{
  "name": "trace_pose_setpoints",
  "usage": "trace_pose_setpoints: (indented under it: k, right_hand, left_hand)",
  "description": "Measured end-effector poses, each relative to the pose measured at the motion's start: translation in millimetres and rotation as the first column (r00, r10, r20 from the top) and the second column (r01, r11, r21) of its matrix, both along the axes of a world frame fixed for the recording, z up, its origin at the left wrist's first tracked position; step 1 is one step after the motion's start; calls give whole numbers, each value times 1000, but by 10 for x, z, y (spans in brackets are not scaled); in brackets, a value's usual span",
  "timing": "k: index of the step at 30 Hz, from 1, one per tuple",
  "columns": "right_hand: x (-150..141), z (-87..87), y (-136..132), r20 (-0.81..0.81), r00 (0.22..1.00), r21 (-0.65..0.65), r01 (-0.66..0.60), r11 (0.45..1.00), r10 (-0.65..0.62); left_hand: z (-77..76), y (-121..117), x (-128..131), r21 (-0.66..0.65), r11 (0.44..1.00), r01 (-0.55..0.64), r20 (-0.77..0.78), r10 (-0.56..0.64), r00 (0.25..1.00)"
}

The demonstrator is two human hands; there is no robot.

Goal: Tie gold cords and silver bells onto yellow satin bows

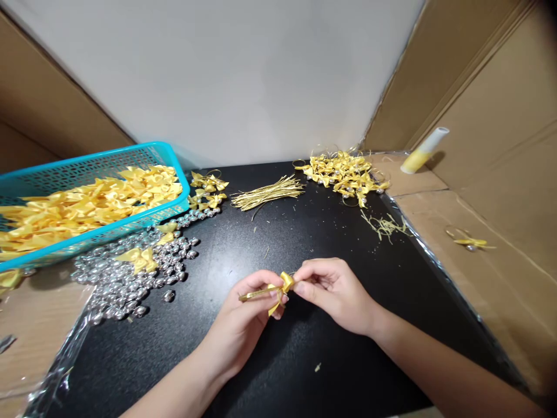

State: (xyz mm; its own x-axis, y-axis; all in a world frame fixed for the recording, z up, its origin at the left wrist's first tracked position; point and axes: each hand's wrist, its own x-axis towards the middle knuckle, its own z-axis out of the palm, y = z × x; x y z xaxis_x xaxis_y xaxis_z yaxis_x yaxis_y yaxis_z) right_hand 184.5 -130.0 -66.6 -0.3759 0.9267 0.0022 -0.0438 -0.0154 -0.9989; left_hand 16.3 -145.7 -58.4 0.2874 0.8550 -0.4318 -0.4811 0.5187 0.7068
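While the left hand (249, 316) clamps a yellow bow (286, 282) above the surface (348, 360), the right hand (339, 296) meets it from the other side, thumb and forefinger pinched, seemingly on the bow's right edge. The bow sits between the two hands, neither clearly nearer. From it a gold strip (255, 295) runs leftward across the left fingers, its outer end a little lower. Over to the left, a blue basket (184, 184) holds heaped ribbons (100, 200); silver beads (124, 290) lie loose beside it.

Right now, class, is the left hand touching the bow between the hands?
Touching. The head view shows the left hand pinching the bow at its fingertips, a ribbon tail hanging below them.
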Motion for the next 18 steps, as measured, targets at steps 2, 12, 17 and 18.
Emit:
trace_pose_setpoints:
  k: [2,12,17,18]
  right_hand:
    - [15,10,1,63,998,45,13,999,-16]
    - [67,87,10,231,967,347,19,938,-104]
    - [74,102,3,237,964,438,2,899,-117]
    - [78,104,3,245,962,460,-6,888,-120]
  left_hand:
    - [-11,1,-5,3,1000,5,-2,-5,1000]
    - [-46,-7,-31,38,999,29,-9,-29,1000]
    - [-46,-11,-24,40,999,35,-10,-35,999]
    - [-47,-11,-25,39,999,37,-12,-37,999]
